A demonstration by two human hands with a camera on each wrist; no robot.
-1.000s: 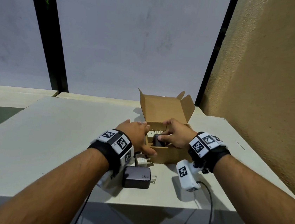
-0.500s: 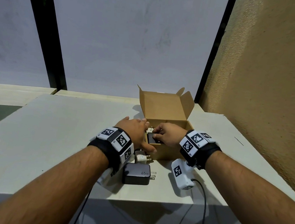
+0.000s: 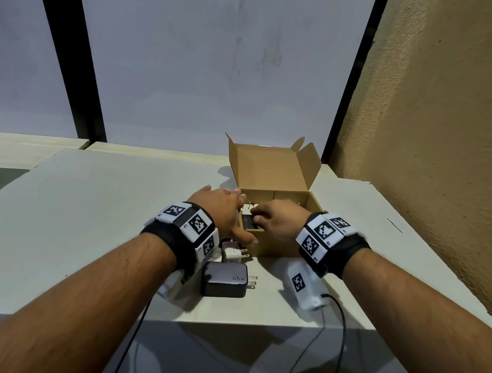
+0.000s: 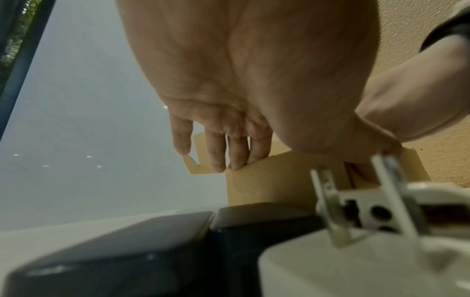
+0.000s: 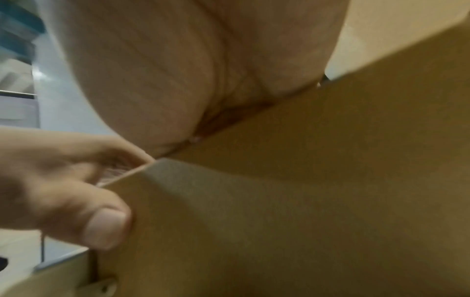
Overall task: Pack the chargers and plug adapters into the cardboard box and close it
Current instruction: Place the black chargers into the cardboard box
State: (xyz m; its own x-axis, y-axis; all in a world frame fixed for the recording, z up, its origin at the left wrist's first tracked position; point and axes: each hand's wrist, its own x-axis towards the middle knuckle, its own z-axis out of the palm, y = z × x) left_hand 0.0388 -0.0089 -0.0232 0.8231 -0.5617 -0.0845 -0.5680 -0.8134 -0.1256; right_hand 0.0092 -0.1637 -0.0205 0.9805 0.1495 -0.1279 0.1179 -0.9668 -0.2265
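— In the near-left corner of the cardboard box [image 3: 275,245], your right hand [image 3: 280,225] has its fingers curled down onto the dark charger [image 3: 249,224]. That grip is closed on it, and the charger sits low against the front wall. Over the last second the hand has slid left along the box and the charger has sunk a little. It reads as seating, not carrying.

— And my left hand?

— Your left hand [image 3: 220,211] braces that same corner, with the fingers straight along the left wall and their tips on the rim. The thumb [image 5: 101,227] is pressed flat on the front face. That grip is relaxed and holds nothing. It has not shifted since the earlier frames.

— What's in, what's out?

— Pale plugs with prongs up show behind the dark charger, inside the box. I cannot tell how many. Outside it, the small white charger [image 3: 232,252] lies on the table [image 3: 84,198] just in front of the box, prongs toward the right. The 65w charger [image 3: 223,279] lies just nearer you. Neither has moved. The lid [image 3: 271,164] stands upright at the back with its side flaps open.

— So, progress?

— My judgement is mid-pack. One item is going home, two are left on the table, and closing is not begun. Watch the upturned prongs, since they may foul the lid.
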